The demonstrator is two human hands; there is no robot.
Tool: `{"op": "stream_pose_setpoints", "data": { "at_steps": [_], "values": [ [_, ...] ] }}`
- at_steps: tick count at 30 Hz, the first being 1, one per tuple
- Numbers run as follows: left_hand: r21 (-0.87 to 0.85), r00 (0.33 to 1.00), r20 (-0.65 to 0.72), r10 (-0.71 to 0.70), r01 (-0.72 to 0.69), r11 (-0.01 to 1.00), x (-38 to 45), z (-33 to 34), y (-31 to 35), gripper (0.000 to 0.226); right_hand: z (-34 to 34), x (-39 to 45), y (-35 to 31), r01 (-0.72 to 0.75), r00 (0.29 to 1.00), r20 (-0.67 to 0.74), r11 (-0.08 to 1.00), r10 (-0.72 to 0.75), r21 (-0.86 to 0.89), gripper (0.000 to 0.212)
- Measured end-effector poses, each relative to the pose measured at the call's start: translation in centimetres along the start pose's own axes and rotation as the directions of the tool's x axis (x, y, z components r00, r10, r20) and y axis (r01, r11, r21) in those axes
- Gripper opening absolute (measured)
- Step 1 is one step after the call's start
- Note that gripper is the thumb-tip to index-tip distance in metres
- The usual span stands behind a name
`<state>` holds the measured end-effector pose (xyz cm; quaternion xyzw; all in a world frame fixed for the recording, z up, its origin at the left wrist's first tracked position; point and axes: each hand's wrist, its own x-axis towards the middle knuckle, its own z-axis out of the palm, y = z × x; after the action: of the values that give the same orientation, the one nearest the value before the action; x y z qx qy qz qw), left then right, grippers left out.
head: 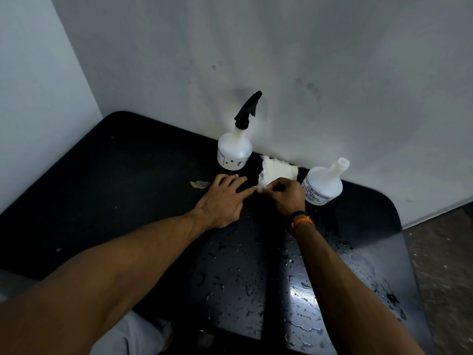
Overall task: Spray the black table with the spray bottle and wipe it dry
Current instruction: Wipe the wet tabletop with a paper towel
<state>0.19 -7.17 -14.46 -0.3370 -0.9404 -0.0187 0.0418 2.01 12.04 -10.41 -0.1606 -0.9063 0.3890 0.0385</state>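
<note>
A white cloth (277,172) is pinched by the right hand (288,194); the left hand (222,198) is spread flat. At twelve o'clock the spray bottle (234,147) stands; at two, a capless bottle (323,185). The black table (115,190) is wet, set against a white wall (307,60).

The scene is dim and grey, with the wall (332,73) lit unevenly and darkening toward the upper corners. The black tabletop (115,180) swallows most detail along its left side. Near its front right edge a bright patch of glare (302,290) picks out scattered droplets (light seems to fall from above, behind the camera). The spray bottle (234,149) casts a soft shadow up the wall. Wide-angle bending curves the tabletop's edges, and the forearms (102,265) look slightly soft.
</note>
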Motion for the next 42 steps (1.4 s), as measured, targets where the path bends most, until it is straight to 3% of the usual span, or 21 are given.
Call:
{"op": "stream_pose_setpoints", "data": {
  "at_steps": [3, 6, 13, 20, 25, 29, 37, 42],
  "values": [
    [0.002, 1.000, 0.007, -0.004, 0.004, 1.000, 0.0, -0.1, 0.1, 0.058, -0.1, 0.1, 0.0, -0.036, 0.999, -0.001, 0.998, 0.036, 0.059, 0.032],
    [0.006, 1.000, -0.008, -0.005, 0.005, 1.000, -0.1, -0.3, 0.2, 0.061, -0.2, 0.2, 0.1, -0.042, 0.999, -0.016, 0.997, 0.043, 0.063, 0.025],
    [0.065, 0.996, 0.004, 0.085, -0.085, 0.994, 0.3, -0.5, 0.3, 0.070, -0.2, 0.0, -0.1, 0.088, 0.994, -0.053, 0.990, -0.095, -0.113, 0.012],
    [-0.016, 0.973, 0.026, 0.228, -0.228, 0.974, 0.8, -0.2, 0.0, 0.071, -0.8, 0.5, -0.2, -0.012, 0.990, -0.142, 0.999, 0.019, 0.046, 0.023],
    [0.003, 0.960, 0.053, 0.276, -0.277, 0.961, 1.1, 0.1, -0.2, 0.066, -0.8, 0.7, -0.1, -0.107, 0.982, -0.136, 0.983, 0.128, 0.148, 0.015],
    [0.000, 0.958, 0.057, 0.279, -0.280, 0.960, 1.1, 0.4, -0.3, 0.063, -1.1, 0.9, -0.4, -0.165, 0.955, -0.214, 0.967, 0.206, 0.194, 0.008],
    [-0.022, 0.962, 0.044, 0.269, -0.269, 0.963, 1.1, 0.5, -0.2, 0.066, -1.7, 0.4, -1.0, -0.110, 0.944, -0.293, 0.981, 0.154, 0.161, 0.033],
    [-0.001, 0.962, 0.037, 0.270, -0.270, 0.963, 1.1, 0.7, -0.4, 0.066, -2.4, 0.8, -2.0, -0.119, 0.932, -0.312, 0.968, 0.186, 0.221, 0.030]
  ]
}}
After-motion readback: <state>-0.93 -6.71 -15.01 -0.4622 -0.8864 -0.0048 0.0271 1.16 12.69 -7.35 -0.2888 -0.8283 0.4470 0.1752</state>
